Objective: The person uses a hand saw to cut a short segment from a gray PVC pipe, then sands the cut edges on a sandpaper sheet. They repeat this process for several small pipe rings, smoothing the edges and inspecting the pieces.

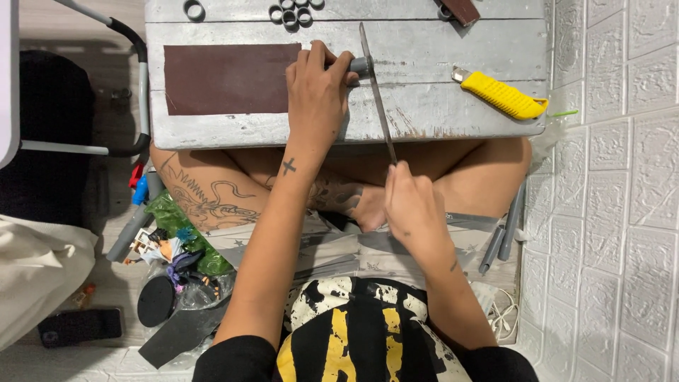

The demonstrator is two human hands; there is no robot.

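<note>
- Low grey wooden table (453,78) beside a white brick-pattern wall (615,177); person sits cross-legged at its near edge.
- Left hand (316,95) clenched over short grey pipe piece (359,66), pinning it flat on the tabletop, approx mid-table.
- Right hand (410,205) grips near end of long thin blade (377,99), which crosses the pipe's exposed tip.
- Judgement: keep blade square to pipe, strokes long & light, left fingers back from the cut line, w/ pipe held from rolling.
- Nearby: brown sandpaper sheet (230,78), yellow utility knife (502,95), cut rings (290,14).
</note>
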